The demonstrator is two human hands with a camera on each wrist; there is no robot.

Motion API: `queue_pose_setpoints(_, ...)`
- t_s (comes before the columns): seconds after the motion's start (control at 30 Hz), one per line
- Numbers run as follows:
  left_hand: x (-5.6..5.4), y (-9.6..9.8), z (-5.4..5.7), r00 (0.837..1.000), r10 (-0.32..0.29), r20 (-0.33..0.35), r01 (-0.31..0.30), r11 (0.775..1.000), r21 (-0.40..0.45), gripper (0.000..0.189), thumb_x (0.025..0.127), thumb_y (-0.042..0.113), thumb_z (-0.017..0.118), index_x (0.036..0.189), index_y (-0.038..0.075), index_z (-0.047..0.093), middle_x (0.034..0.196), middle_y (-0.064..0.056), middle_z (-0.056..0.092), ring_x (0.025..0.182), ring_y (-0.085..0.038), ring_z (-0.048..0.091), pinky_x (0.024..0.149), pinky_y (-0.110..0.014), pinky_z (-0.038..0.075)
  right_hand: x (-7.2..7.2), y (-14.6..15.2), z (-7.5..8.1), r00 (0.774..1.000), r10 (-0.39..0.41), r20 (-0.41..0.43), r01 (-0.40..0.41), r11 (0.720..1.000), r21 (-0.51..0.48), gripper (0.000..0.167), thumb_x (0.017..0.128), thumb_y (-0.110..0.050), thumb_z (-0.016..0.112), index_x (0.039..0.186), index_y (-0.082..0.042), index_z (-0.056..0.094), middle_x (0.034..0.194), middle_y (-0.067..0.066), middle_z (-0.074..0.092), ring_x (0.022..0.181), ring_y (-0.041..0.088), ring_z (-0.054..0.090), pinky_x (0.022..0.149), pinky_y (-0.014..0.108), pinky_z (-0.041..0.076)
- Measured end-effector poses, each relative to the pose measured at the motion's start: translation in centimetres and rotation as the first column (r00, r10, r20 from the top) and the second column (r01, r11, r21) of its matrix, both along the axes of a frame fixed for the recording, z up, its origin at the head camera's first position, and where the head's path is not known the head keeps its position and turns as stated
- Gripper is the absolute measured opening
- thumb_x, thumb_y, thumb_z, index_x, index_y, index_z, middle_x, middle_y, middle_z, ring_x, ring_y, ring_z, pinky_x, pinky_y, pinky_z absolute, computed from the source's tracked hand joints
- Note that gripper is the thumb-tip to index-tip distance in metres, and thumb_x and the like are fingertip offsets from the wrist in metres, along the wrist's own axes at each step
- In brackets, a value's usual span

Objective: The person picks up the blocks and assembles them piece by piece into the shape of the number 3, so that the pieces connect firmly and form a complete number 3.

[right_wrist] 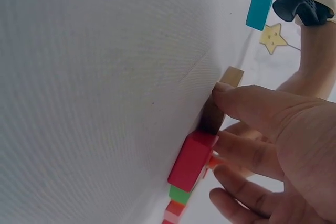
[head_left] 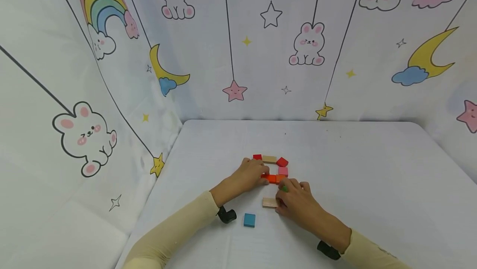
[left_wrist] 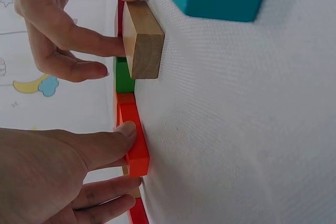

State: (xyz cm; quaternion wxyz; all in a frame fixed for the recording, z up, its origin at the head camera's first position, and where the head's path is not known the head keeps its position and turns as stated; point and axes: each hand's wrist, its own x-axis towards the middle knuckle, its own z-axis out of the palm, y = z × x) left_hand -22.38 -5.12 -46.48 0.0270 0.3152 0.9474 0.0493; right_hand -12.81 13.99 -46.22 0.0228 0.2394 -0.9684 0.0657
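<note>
My left hand (head_left: 249,175) is at a small layout of wooden blocks, its thumb against the near side of an orange-red block (left_wrist: 135,142) and its fingers around the far side. With thumb and fingertips, my right hand (head_left: 302,206) pinches a plain wood block (head_left: 270,202) close to the table. Beside that plain block are a crimson block (right_wrist: 193,162) and a green block (right_wrist: 180,194). An orange block (head_left: 280,178) adjoins the orange-red one. Part of the layout is hidden under my hands.
Farther back lie a red block (head_left: 257,157), another plain wood block (head_left: 269,159), a tilted red block (head_left: 282,162) and a pink block (head_left: 283,171). Nearer me sits a blue block (head_left: 249,220). A white cloth (head_left: 208,144) covers the table, with a patterned curtain (head_left: 261,61) behind.
</note>
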Motion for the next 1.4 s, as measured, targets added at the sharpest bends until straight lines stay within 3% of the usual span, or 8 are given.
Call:
queue_pose_setpoints(0.3, 0.2, 0.1, 0.4, 1.0, -0.004, 0.026, 0.004, 1.0, 0.002, 0.024, 0.098, 0.037, 0.077, 0.117, 0.023, 0.076, 0.11, 0.005, 0.071, 0.11, -0.014, 0.062, 0.102, -0.041, 0.044, 1.5, -2.5, 0.8, 0.994, 0.111, 0.003, -0.11, 0.988, -0.107, 0.057, 0.074, -0.048, 0.095, 0.12, -0.022, 0.075, 0.117, -0.002, 0.059, 0.116, 0.021, 0.055, 0.089, 0.048, 0.042)
queue_pose_setpoints(0.5, 0.1, 0.2, 0.6, 1.0, -0.012, 0.025, 0.013, 1.0, -0.002, 0.027, 0.098, 0.039, 0.076, 0.119, 0.023, 0.076, 0.113, 0.004, 0.071, 0.111, -0.014, 0.062, 0.102, -0.041, 0.044, 2.8, -5.2, 0.8, 0.984, 0.176, 0.036, -0.176, 0.984, -0.004, 0.056, 0.076, -0.058, 0.09, 0.118, -0.022, 0.078, 0.105, -0.003, 0.055, 0.099, 0.016, 0.05, 0.083, 0.042, 0.043)
queue_pose_setpoints(0.7, 0.1, 0.1, 0.3, 1.0, -0.005, 0.028, 0.005, 1.0, -0.005, 0.026, 0.098, 0.04, 0.076, 0.117, 0.023, 0.076, 0.109, 0.004, 0.07, 0.108, -0.013, 0.062, 0.1, -0.039, 0.043, 2.8, -6.3, 0.2, 0.979, 0.205, 0.004, -0.204, 0.975, 0.088, 0.049, 0.077, -0.056, 0.09, 0.11, -0.021, 0.079, 0.103, -0.003, 0.054, 0.098, 0.016, 0.05, 0.082, 0.042, 0.045)
queue_pose_setpoints(1.0, 0.1, -0.1, 0.6, 1.0, -0.007, 0.027, 0.007, 1.0, -0.026, 0.026, 0.1, 0.037, 0.074, 0.122, 0.023, 0.075, 0.117, 0.003, 0.072, 0.114, -0.016, 0.062, 0.104, -0.042, 0.045, 1.3, -6.4, -0.4, 0.986, 0.148, -0.082, -0.142, 0.987, 0.069, 0.051, 0.074, -0.054, 0.093, 0.105, -0.017, 0.079, 0.101, 0.0, 0.055, 0.102, 0.019, 0.054, 0.083, 0.043, 0.047)
queue_pose_setpoints(1.4, 0.2, -0.4, 0.4, 0.999, -0.036, 0.004, 0.036, 0.999, -0.016, 0.022, 0.1, 0.025, 0.075, 0.121, 0.022, 0.075, 0.117, 0.003, 0.072, 0.115, -0.016, 0.062, 0.102, -0.041, 0.045, 0.4, -5.9, -0.2, 0.997, 0.062, -0.053, -0.062, 0.998, -0.009, 0.051, 0.072, -0.049, 0.096, 0.104, -0.013, 0.079, 0.116, 0.004, 0.059, 0.11, 0.022, 0.057, 0.089, 0.046, 0.047)
